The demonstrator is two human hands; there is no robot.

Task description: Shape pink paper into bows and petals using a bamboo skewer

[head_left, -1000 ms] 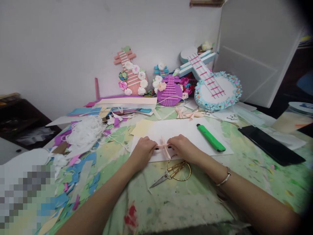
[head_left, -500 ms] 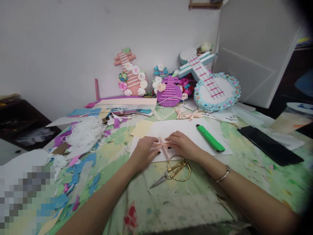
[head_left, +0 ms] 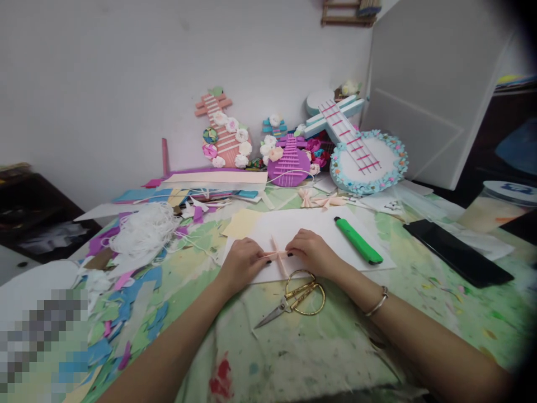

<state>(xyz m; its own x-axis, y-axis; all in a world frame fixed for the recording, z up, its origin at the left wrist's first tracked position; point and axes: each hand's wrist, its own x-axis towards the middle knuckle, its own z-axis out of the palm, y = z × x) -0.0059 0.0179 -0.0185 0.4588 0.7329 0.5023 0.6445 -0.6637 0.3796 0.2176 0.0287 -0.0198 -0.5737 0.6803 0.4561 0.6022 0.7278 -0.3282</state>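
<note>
"Head view: where's the pink paper [head_left: 279, 255]?"
"Frame's six o'clock, left hand [head_left: 243, 260] and right hand [head_left: 312, 252] pinching opposite ends."
"Any writing?"
"Blue marking [head_left: 519, 188], three o'clock, on the jar lid [head_left: 497, 189]; too blurred."

On the counter [head_left: 302, 358], the white-free landmark is the paper sheet [head_left: 310, 221]: the utility knife [head_left: 358, 240] lies on its right part, the paper piece [head_left: 279, 256] over its front, scissors [head_left: 286, 304] before it, string [head_left: 145, 232] left, instrument models [head_left: 289, 162] behind.
</note>
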